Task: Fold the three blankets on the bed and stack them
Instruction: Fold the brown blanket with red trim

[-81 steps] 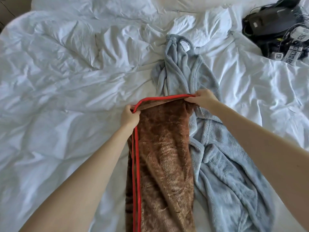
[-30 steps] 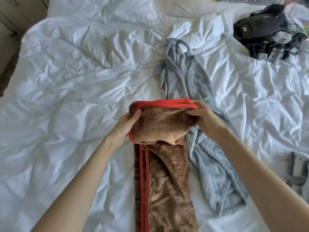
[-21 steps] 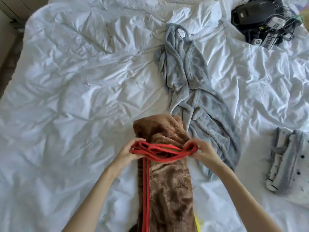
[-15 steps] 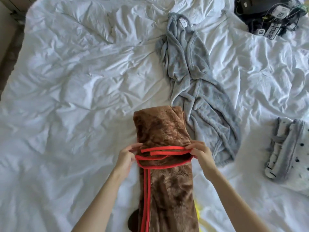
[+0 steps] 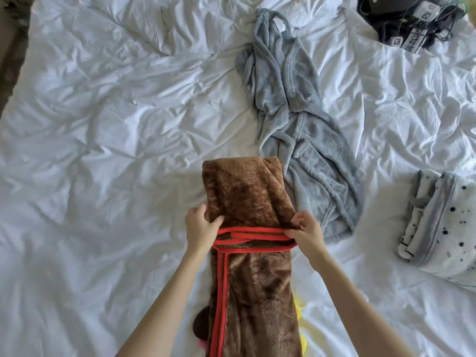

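The left hand and right hand each grip a side edge of the brown blanket, which lies in a long strip at the near middle of the bed. A crumpled grey blanket touches its far right corner. A folded spotted blanket lies off to the right, and black gear sits in the far corner.

On my feed a heap of black gear sits at the far right corner of the crumpled white duvet, tangled in dark cables, with white tags bearing square codes. Low in view a yellow scrap shows; I can't tell what it is
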`<state>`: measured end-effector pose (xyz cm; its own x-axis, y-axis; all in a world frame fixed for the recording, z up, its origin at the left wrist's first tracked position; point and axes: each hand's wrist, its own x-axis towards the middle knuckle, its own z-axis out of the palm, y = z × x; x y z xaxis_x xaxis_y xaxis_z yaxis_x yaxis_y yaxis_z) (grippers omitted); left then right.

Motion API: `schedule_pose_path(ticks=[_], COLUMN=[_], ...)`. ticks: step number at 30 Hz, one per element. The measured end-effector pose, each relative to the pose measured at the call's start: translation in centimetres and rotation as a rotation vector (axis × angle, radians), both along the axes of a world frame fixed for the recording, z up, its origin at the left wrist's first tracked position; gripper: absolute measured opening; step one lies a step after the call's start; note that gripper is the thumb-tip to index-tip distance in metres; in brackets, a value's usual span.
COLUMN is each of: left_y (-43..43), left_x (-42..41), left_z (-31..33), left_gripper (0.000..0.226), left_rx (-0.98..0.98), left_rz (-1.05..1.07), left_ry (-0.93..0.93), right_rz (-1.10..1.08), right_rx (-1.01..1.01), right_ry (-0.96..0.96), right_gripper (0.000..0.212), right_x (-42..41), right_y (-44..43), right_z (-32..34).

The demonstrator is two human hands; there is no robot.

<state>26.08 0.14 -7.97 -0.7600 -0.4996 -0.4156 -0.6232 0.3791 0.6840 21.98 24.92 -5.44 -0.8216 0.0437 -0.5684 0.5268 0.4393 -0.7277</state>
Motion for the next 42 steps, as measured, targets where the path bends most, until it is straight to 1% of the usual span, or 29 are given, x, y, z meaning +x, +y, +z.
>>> schedule_pose_path(ticks=[1,2,4,7,9,11,12,13,14,16,17,19,20,22,24,26,28,30,32,35,39,42], left_y=[0.1,0.2,0.5,0.5,0.1,-0.4,-0.7,-1.0,-1.3,-1.6,-1.6,-1.4,-1.2,-0.7,-0.3,0.3,0.7,0.8,0.7,0.6,0.8,1.0], left_x=[0.3,0.5,0.8,0.5,-0.1,-0.8,-1.0,-1.1,-1.1,-1.0,-0.9,-0.7,-0.5,0.1,0.7,1.4,1.8,2.1,2.7,4.7,9.6,15.0], left_z=[-0.1,-0.1,-0.2,-0.4,-0.4,-0.4,-0.5,-0.6,-0.8,-1.0,-1.0,-1.0,-1.1,-1.4,-1.8,-2.2,-2.5,-2.5,-2.1,-1.4,-0.4,-0.3], left_gripper=[0.027,0.028,0.026,0.013,0.017,0.022,0.023,0.025,0.026,0.030,0.036,0.045,0.046,0.040,0.034,0.034,0.040,0.044,0.044,0.036,0.033,0.033], left_rx=[-0.114,-0.159,-0.116,-0.008,0.055,0.081,0.082,0.091,0.104,0.123,0.143,0.204,0.224,0.221,0.208,0.236,0.287,0.343,0.391,0.392,0.375,0.370], left_rz=[-0.041,-0.056,-0.071,-0.091,-0.080,-0.114,-0.141,-0.159,-0.161,-0.140,-0.118,-0.059,-0.042,-0.028,-0.004,-0.001,0.007,0.061,0.136,0.204,0.199,0.179], left_ry=[0.001,0.004,-0.008,-0.115,-0.127,-0.125,-0.147,-0.171,-0.192,-0.203,-0.197,-0.189,-0.189,-0.153,-0.091,-0.077,-0.091,-0.084,-0.061,-0.016,-0.059,-0.158], right_rz=[0.015,0.031,0.091,0.169,0.120,0.054,0.057,0.083,0.113,0.160,0.188,0.236,0.232,0.174,0.106,0.092,0.123,0.111,0.060,-0.027,-0.088,-0.075], right_rx=[0.071,0.130,0.233,0.369,0.422,0.453,0.458,0.451,0.430,0.379,0.363,0.294,0.216,0.042,-0.022,0.023,0.096,0.123,0.115,0.061,0.032,0.091], right_ry=[-0.013,-0.027,-0.042,-0.030,0.089,0.283,0.358,0.384,0.347,0.130,0.012,-0.128,-0.140,-0.102,-0.032,-0.018,-0.074,-0.093,-0.063,-0.031,-0.059,-0.111], right_gripper=[0.028,0.027,0.025,0.023,0.024,0.025,0.028,0.036,0.046,0.066,0.071,0.068,0.062,0.047,0.039,0.040,0.044,0.045,0.045,0.047,0.040,0.034], right_x=[0.3,0.5,0.3,-0.3,-1.0,-2.3,-3.1,-3.7,-4.2,-4.6,-4.6,-4.1,-3.7,-2.8,-1.9,-0.9,-0.1,0.6,1.3,3.7,9.8,16.3], right_y=[0.0,-0.1,-0.3,-0.9,-1.7,-2.9,-3.6,-4.3,-4.9,-5.5,-5.4,-4.9,-4.4,-3.5,-2.6,-2.0,-1.7,-1.4,-1.0,-0.2,1.7,3.2], right_z=[-0.4,-0.7,-1.0,-0.6,0.1,0.9,1.2,1.3,1.3,0.7,0.2,-0.7,-1.1,-1.6,-2.0,-2.6,-3.2,-3.4,-3.0,-2.2,-1.3,-1.6])
